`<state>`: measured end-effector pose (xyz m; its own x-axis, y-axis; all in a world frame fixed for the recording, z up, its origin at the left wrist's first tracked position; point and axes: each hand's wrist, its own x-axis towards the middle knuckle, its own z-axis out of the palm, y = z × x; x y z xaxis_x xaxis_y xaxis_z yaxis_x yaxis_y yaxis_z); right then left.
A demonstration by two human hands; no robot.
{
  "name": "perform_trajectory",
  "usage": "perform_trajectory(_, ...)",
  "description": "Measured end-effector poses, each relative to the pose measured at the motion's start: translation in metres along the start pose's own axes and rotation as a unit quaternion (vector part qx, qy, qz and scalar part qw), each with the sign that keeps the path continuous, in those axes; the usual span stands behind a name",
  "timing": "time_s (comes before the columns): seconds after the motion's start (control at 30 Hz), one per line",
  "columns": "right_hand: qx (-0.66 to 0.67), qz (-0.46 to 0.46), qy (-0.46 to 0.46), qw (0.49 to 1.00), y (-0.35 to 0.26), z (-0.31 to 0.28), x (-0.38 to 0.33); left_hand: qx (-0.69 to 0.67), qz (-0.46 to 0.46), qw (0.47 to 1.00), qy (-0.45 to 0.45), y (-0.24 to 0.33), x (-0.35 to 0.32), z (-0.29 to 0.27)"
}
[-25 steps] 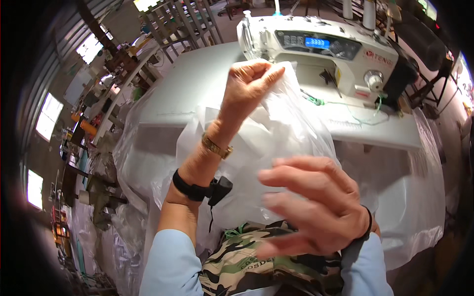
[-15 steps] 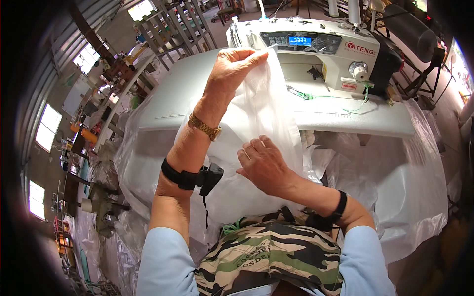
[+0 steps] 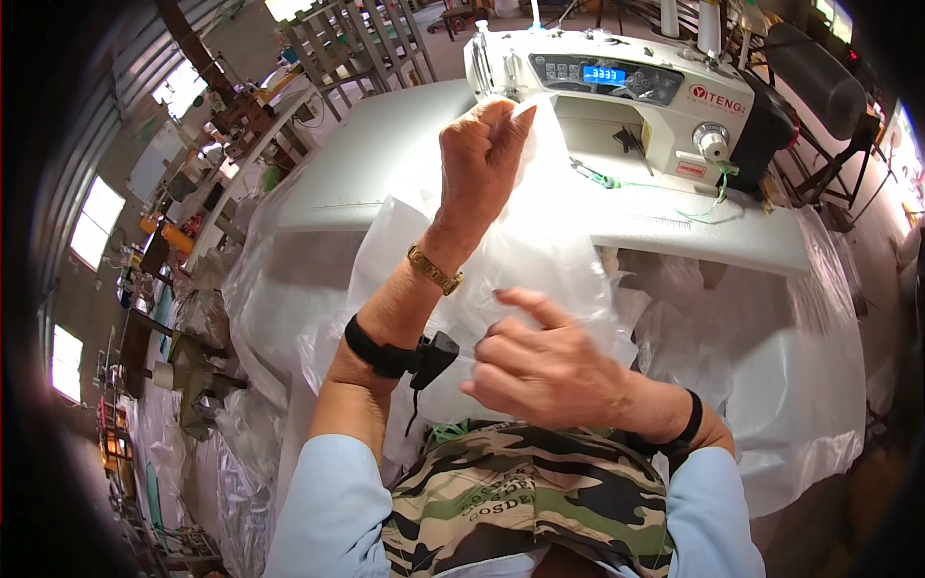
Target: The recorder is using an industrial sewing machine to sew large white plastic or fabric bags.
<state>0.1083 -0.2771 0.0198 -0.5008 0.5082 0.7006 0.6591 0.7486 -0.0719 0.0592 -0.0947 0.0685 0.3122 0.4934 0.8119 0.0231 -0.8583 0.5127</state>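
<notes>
My left hand [image 3: 479, 164] is raised in front of the sewing machine [image 3: 661, 144], its thumb and fingers pinching the upper edge of a translucent white plastic sheet [image 3: 554, 246]. From that grip the sheet hangs down over the front of the table. Below it, my right hand [image 3: 554, 371] hovers near the lower part of the sheet. Its index finger points out, the other fingers are loosely bent, and I see nothing held in them. Slight motion blur softens this hand. The machine's needle area is partly behind my left hand.
Thread snips [image 3: 595, 176] with green thread lie on the white sewing table [image 3: 366, 178], under the machine arm. More clear plastic [image 3: 790, 385] drapes off the table's right side. A grey slatted rack [image 3: 361, 53] stands behind, and a cluttered bench [image 3: 255, 135] runs along the left.
My left hand has shifted right and slightly down, still pinching the sheet. My right hand has come away from the sheet toward me, with its index finger now extended. The view has shifted slightly.
</notes>
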Motion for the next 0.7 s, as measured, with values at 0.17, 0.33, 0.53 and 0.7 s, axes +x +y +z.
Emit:
perform_trajectory(0.17,-0.104,0.099,0.263,0.954,0.029,-0.041,0.010,0.013,-0.009,1.000,0.001,-0.003,-0.016,-0.005)
perform_trajectory(0.33,-0.101,0.199,0.304,0.926,0.046,-0.023,0.035,-0.074,-0.021,0.997,-0.007,-0.009,-0.024,0.005)
perform_trajectory(0.53,0.096,0.361,0.290,0.881,0.107,0.023,0.008,-0.211,-0.162,0.962,-0.058,-0.010,-0.036,0.000)
perform_trajectory(0.7,0.355,0.397,0.267,0.803,0.100,0.025,0.008,-0.247,-0.220,0.939,-0.097,-0.021,-0.040,-0.011)
